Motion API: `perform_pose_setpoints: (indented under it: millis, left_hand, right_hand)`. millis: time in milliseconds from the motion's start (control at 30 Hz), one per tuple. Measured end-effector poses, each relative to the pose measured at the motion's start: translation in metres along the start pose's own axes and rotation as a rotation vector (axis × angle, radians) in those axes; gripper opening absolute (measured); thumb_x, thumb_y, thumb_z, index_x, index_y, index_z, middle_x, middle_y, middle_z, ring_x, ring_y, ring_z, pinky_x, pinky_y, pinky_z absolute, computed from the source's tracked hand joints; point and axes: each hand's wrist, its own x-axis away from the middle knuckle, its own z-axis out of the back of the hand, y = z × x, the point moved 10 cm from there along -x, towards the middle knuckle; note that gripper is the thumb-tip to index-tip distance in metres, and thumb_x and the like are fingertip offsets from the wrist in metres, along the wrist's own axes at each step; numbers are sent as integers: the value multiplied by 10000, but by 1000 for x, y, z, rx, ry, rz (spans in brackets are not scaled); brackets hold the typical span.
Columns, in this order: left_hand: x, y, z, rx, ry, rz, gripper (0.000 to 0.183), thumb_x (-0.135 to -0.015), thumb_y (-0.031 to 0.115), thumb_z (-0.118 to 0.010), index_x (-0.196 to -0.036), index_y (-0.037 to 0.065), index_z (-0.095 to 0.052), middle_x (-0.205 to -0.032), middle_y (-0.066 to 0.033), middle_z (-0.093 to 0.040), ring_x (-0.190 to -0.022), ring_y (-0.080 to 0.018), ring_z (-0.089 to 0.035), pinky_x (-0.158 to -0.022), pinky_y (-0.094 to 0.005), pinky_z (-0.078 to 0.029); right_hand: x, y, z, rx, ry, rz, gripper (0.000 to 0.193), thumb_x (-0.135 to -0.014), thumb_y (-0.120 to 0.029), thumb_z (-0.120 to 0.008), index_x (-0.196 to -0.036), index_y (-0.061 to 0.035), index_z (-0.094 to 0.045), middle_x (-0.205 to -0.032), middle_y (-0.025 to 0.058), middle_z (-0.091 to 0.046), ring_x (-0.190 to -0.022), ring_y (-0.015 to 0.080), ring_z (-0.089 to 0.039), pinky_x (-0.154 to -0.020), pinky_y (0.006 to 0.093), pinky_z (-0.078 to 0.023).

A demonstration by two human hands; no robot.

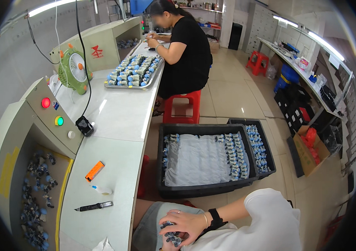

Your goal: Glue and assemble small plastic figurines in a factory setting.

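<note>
My right hand (pixel 188 223), with a black band on its wrist, is curled over several small blue-and-dark figurines (pixel 172 235) above my lap. Below them, at the lower edge of the picture, a bit of my left hand (pixel 168 245) shows; its fingers are hidden. Right of the worktable, a large black crate (pixel 207 191) stands on the floor, with rows of like figurines (pixel 235 157) along its right side and a few at its left edge. A white padded sheet (pixel 197 161) covers its middle.
On the worktable (pixel 111 146) lie an orange box (pixel 94 171), a small white bottle (pixel 101 190) and a black cutter knife (pixel 94 206). A machine bay (pixel 44 154) at left holds loose figurines. Beyond, a co-worker (pixel 190 50) sits by a tray of figurines (pixel 134 71). A second crate (pixel 266 171) adjoins the first.
</note>
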Motion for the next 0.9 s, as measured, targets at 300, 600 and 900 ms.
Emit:
perform_pose_setpoints:
  millis: [300,600,900]
  left_hand:
    - [-2,-69,41,-184,-165,41,516,-920,388,-351,-1315,61,-294,-1007,-49,-499,-833,-101,-479,-825,-240,-407]
    - [0,-35,-30,58,-299,319,363,-931,281,-330,-1178,17,-364,-881,-20,-486,-685,-91,-466,-631,-209,-409]
    - [11,-28,-69,315,-288,612,431,-915,382,-365,-960,-29,-484,-567,-5,-375,-453,-98,-353,-422,-209,-288]
  right_hand:
    - [18,25,1,-352,91,-44,480,-717,-138,-618,-1168,-73,-467,-1121,148,-476,-1044,285,-464,-875,348,-370]
    - [127,145,74,-483,695,-1004,365,-738,-42,-527,-1092,-125,-505,-769,41,-532,-556,87,-507,-507,223,-427]
    - [554,195,154,422,-244,-2146,303,-683,-223,-548,-921,-69,-654,-914,118,-639,-847,204,-619,-736,355,-472]
